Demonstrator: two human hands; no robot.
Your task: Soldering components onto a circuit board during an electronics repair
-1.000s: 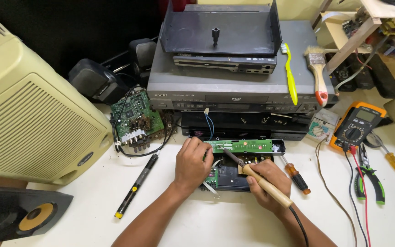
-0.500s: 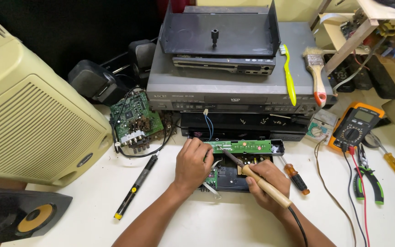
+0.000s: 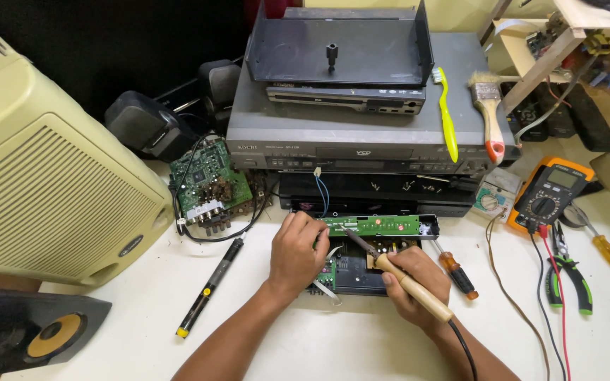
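- Green circuit strip [image 3: 379,226] is sitting along the top edge of a small black chassis [image 3: 358,271] on the white worktop [image 3: 142,310], just in front of the stacked players.
- My left hand [image 3: 298,254] is lying curled over the strip's left end, fingers pressing down on it and on the chassis.
- My right hand [image 3: 414,286] is closing around the wooden handle of a soldering iron [image 3: 397,271]; its tip is angling up-left onto the strip.
- Orange-handled screwdriver [image 3: 457,271] is lying just beside my right hand.
- Black desoldering pump [image 3: 210,289] is lying well to the left.
- Orange multimeter [image 3: 552,194] is sitting to the right, near green-handled pliers [image 3: 573,279].
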